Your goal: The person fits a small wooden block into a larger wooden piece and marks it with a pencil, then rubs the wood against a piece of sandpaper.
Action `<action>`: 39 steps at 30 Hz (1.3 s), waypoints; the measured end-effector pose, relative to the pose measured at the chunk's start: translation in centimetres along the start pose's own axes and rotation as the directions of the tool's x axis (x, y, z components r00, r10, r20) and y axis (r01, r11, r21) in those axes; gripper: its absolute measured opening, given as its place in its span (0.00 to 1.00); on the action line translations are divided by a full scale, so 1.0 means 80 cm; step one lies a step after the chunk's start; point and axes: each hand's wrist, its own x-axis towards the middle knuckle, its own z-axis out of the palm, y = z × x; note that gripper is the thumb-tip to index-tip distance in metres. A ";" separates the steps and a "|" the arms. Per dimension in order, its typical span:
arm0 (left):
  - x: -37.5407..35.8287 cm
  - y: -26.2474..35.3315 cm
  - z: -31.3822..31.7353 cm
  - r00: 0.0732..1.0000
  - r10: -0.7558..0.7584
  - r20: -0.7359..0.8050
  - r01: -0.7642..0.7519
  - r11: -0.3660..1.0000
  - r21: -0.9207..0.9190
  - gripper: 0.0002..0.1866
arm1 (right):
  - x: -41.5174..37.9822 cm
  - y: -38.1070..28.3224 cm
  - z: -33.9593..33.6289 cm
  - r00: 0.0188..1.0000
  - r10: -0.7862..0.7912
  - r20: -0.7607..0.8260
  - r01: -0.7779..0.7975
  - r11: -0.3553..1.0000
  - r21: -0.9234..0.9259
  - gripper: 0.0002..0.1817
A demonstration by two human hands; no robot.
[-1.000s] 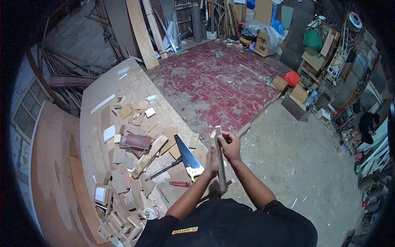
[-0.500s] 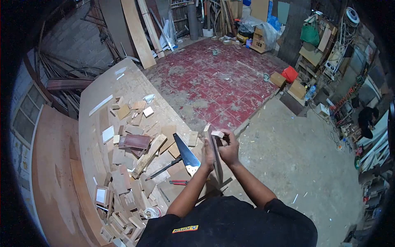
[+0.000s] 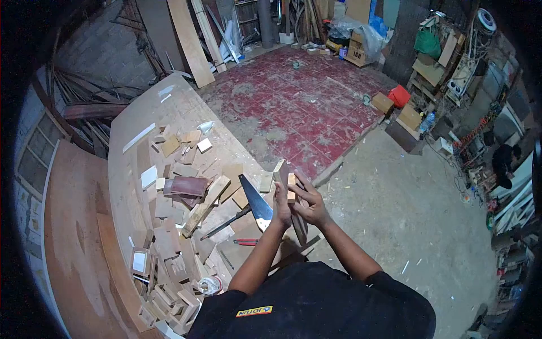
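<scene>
Holding stick [image 3: 284, 186] upright, both hands closed on it: left hand [image 3: 280, 208] steadies, right hand [image 3: 307, 208] pinches top. Saw [image 3: 255, 201] near table [image 3: 132, 121] edge.

Black short-sleeved shirt [image 3: 316, 305] with a small yellow chest logo [image 3: 253, 311]

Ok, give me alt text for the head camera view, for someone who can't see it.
Seen from above, a person's left hand and right hand hold a long wooden strip upright with a small wooden block against it. To their left, a workbench is littered with wood offcuts, a handsaw and red-handled pliers.
</scene>
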 end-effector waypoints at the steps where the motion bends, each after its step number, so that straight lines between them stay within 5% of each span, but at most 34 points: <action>1: -0.005 0.007 0.006 0.997 0.047 -0.055 -0.044 0.997 0.063 0.43 | -0.001 -0.004 -0.001 1.000 0.004 0.020 -0.005 0.998 0.058 0.26; 3: -0.006 0.002 0.001 0.997 0.077 -0.002 -0.076 0.990 0.120 0.44 | -0.006 -0.005 -0.001 0.999 0.009 0.037 -0.014 0.993 0.113 0.27; 5: -0.010 0.004 0.007 1.000 0.026 0.012 -0.026 0.999 -0.032 0.44 | -0.009 0.004 0.001 0.996 0.072 0.049 -0.080 0.977 0.197 0.32; 9: -0.015 0.001 0.005 0.999 0.039 0.037 -0.039 0.999 0.005 0.44 | -0.009 -0.011 -0.004 0.994 0.108 0.019 -0.110 0.986 0.125 0.35; 12: -0.013 -0.012 -0.006 0.968 0.167 0.185 -0.209 0.948 0.239 0.44 | -0.016 -0.007 -0.005 0.990 0.138 -0.005 -0.135 0.972 0.194 0.32; 15: -0.008 -0.019 -0.001 0.973 -0.226 0.041 0.228 0.972 -0.052 0.43 | -0.020 0.016 -0.009 0.970 0.238 -0.050 -0.221 0.948 0.230 0.35; 17: -0.010 -0.019 0.002 0.977 -0.209 0.051 0.211 0.977 -0.031 0.43 | -0.020 0.012 -0.015 0.946 0.316 -0.067 -0.275 0.897 0.347 0.40; 19: -0.009 -0.014 0.002 0.985 -0.162 0.059 0.161 0.987 0.011 0.43 | -0.017 0.003 -0.020 0.953 0.304 0.003 -0.288 0.899 0.331 0.45; 23: 0.015 -0.014 -0.014 0.961 -0.219 0.166 0.249 0.951 -0.186 0.39 | -0.019 -0.021 -0.022 0.987 0.078 0.141 -0.104 0.975 0.195 0.47; 29: 0.008 -0.003 -0.003 0.940 -0.297 0.168 0.328 0.921 -0.209 0.39 | 0.016 0.016 -0.033 0.992 0.109 0.059 -0.114 0.989 0.089 0.47; 31: 0.023 -0.006 -0.009 0.990 -0.080 0.115 0.095 0.986 -0.133 0.42 | 0.009 0.007 -0.026 0.991 0.065 0.114 -0.066 0.998 0.001 0.45; 33: 0.031 0.007 -0.039 0.922 -0.119 0.368 0.275 0.871 -0.407 0.43 | -0.012 -0.023 -0.013 0.973 0.049 0.224 -0.057 0.998 0.032 0.43; 34: 0.030 0.022 -0.035 0.964 -0.116 0.239 0.205 0.897 -0.392 0.42 | -0.021 -0.032 -0.009 0.965 0.044 0.259 -0.038 0.999 -0.026 0.43; 39: 0.023 0.015 -0.039 0.949 -0.129 0.289 0.256 0.850 -0.460 0.42 | -0.007 -0.007 -0.005 0.970 0.007 0.242 0.003 0.999 -0.041 0.46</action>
